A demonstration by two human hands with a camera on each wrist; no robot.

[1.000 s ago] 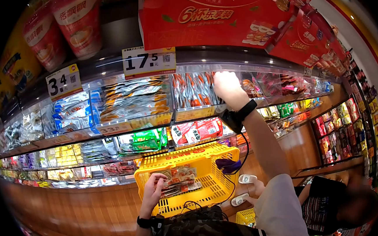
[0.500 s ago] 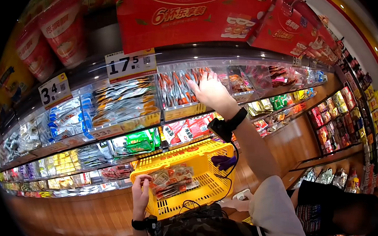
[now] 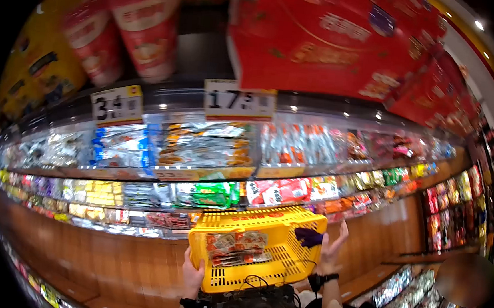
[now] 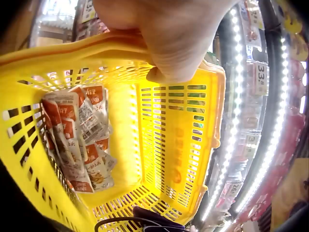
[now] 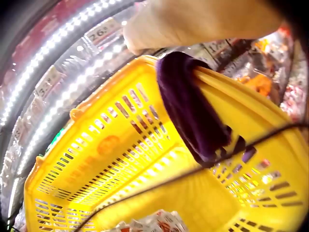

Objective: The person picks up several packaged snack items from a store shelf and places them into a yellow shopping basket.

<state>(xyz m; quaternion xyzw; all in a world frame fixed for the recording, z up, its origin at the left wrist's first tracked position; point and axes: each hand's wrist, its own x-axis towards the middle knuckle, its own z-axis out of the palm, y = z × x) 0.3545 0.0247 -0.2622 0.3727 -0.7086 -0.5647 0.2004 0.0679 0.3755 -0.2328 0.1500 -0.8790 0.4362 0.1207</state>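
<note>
A yellow plastic shopping basket is in front of me in the head view. My left hand grips its left rim; in the left wrist view the thumb hooks over into the basket. At the right rim is my right hand, fingers extended, beside a purple cloth draped over that rim. The right wrist view shows this hand just above the rim and the cloth. Several clear snack packets with orange-and-white labels lie in one end of the basket.
Shelves of bagged snacks run across behind the basket, with price tags above. Red cartons and paper cups stand on the top shelf. A thin black cable crosses the basket. Another person's blurred head is at right.
My right hand has come down from the orange-and-silver packets on the shelf to the basket's right rim. My left hand has closed round the left rim. The head view has shifted.
</note>
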